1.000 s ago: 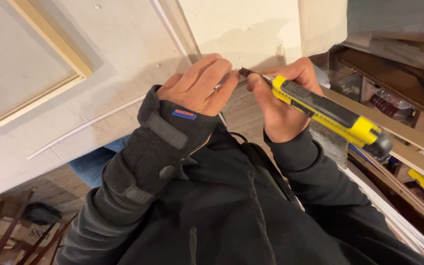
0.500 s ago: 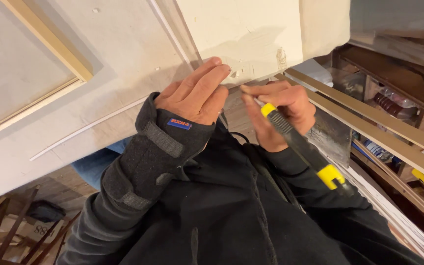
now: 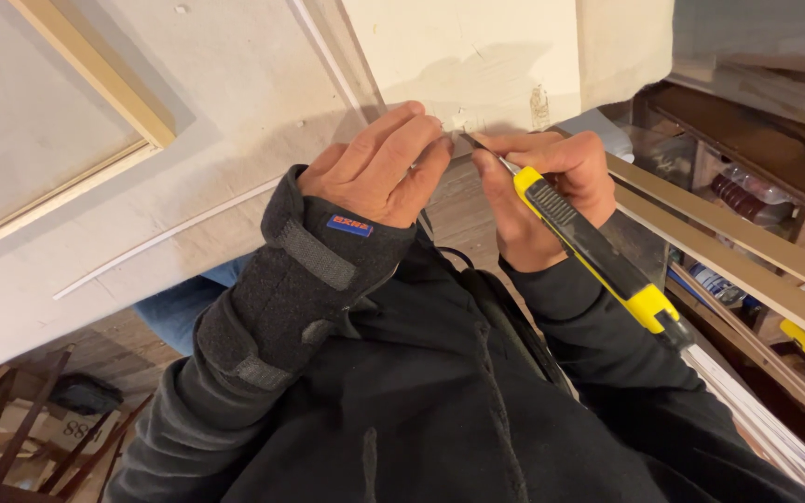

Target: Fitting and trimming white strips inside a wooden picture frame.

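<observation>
At the far left, a pale wooden frame strip (image 3: 95, 79) runs diagonally across an off-white panel (image 3: 225, 121), and a thin white line crosses the panel lower down. Below it, near the bottom left corner of the view, dark wooden slats (image 3: 20, 438) stand on a plank floor. The left hand (image 3: 375, 168), its wrist wrapped in a black strapped brace (image 3: 300, 279), is curled with the fingertips pressed against the lower edge of a cream-coloured board (image 3: 477, 56); whether it pinches anything there cannot be told. Just beside it, the right hand (image 3: 542, 191) is clenched around a yellow and black utility knife (image 3: 598, 251), whose blade tip meets the same lower edge of the board, right next to the left fingertips. To the right, long pale trim strips (image 3: 738, 265) slant past dark wooden shelving (image 3: 747, 140) holding small cluttered items.
</observation>
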